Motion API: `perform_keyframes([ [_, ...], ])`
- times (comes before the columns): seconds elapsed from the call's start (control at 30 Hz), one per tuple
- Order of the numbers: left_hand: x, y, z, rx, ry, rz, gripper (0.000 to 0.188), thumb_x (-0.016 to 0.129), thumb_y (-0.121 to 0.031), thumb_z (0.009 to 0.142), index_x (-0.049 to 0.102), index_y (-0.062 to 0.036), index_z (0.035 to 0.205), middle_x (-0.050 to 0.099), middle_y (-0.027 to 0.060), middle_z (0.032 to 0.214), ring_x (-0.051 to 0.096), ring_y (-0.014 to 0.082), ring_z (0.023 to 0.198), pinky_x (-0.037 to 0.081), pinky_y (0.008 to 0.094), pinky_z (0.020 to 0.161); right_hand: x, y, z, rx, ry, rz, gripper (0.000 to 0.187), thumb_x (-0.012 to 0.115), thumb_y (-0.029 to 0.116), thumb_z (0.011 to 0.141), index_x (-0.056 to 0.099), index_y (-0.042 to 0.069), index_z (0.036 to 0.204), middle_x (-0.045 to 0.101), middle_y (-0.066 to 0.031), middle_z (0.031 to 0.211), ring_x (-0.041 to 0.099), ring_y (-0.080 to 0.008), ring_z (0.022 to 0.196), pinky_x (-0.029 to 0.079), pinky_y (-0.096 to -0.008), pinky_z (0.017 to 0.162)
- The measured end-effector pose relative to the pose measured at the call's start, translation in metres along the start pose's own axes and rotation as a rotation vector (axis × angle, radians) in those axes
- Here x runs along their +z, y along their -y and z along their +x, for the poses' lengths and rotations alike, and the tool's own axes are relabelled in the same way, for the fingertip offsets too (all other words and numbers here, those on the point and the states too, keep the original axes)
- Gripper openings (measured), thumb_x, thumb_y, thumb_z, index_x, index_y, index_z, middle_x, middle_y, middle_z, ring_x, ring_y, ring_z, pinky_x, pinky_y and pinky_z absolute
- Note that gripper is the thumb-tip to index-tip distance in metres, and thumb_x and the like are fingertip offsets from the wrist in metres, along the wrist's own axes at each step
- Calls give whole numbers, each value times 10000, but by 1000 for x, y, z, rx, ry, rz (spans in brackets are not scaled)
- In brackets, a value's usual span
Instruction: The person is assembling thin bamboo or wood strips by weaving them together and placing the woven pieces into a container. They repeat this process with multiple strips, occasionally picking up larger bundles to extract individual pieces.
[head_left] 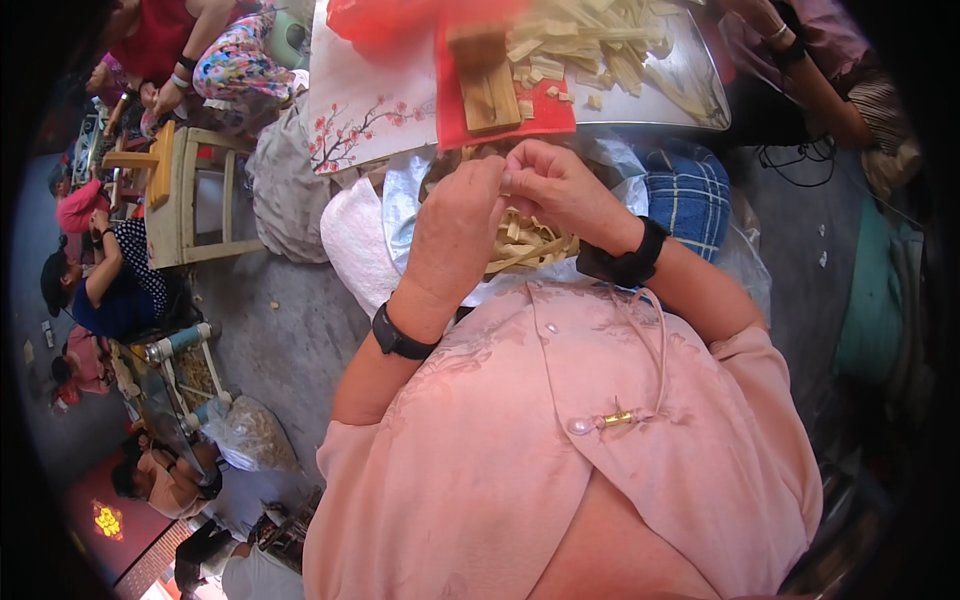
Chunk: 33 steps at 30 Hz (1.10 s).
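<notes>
Pale strips are lying in a loose, curling heap just below your hands, dry-looking, flat and ribbon-like, some bending over others. Around them a shiny, crumpled whitish sheet is rising in soft folds. Above the heap, your left hand is bringing its curled fingers against those of your right hand, the thumbs and fingertips meeting in a tight cluster. The fingers are hiding whatever is between them, so I cannot tell whether either hand is gripping a strip. Each wrist is wearing a smooth black band.

Beside the sheet, a fluffy white towel is bulging on your left, and a blue checked cloth is lying in soft folds on your right. Beyond your fingers, a thick rectangular wooden block with visible grain is resting on a flat red mat. Small, chunky cut pieces are scattering beside it, and a tangled pile of long, fibrous lengths is spreading over a glossy pale surface. To the left of the mat, a smooth white covering is showing printed red blossoms on dark branches. Nearest the camera, your silky pink blouse is showing a faint pattern and a small, shiny, bead-ended fastening.
</notes>
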<state>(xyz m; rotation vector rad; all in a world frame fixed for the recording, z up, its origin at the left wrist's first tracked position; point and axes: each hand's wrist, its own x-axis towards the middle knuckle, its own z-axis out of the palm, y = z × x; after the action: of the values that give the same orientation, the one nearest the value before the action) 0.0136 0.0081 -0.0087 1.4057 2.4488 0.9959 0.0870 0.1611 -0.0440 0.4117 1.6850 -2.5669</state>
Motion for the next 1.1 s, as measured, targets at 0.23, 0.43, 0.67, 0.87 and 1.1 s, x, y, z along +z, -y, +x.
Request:
perform_keyframes([
  [0.23,5,39,2,93,38,135,280,630,-7,808,583,-46,1081,596,124,965,612,336,881,493,426,748,0,11,-8,121,114,-210,276,577,275,982,594,42,835,498,45,639,422,-29,566,334,-217,492],
  [0.43,-15,76,31,336,-168,342,229,614,-83,784,576,-109,1008,622,60,904,612,264,786,474,381,677,19,38,0,-64,54,-274,242,598,209,950,600,11,811,507,45,652,441,-29,595,360,-220,524],
  [0.67,-1,92,47,-25,6,-518,164,542,-128,968,553,-86,1126,574,8,790,513,112,593,431,231,533,-6,42,33,-259,-110,-413,235,621,191,929,660,-22,838,541,26,653,474,-50,586,389,-236,515],
  [0.87,2,97,55,-334,130,-1127,204,523,-187,1012,537,-59,1170,532,-26,773,453,25,600,391,177,545,-32,34,59,-264,-234,-559,298,647,235,891,655,-38,771,518,-23,611,468,-84,575,382,-273,521],
  [1.1,8,116,90,-206,-24,-563,233,578,-233,959,607,-44,1092,603,36,741,589,142,729,463,289,676,-42,33,92,-332,-277,-595,324,635,272,868,652,-42,791,580,-84,648,540,-165,613,428,-324,577],
])
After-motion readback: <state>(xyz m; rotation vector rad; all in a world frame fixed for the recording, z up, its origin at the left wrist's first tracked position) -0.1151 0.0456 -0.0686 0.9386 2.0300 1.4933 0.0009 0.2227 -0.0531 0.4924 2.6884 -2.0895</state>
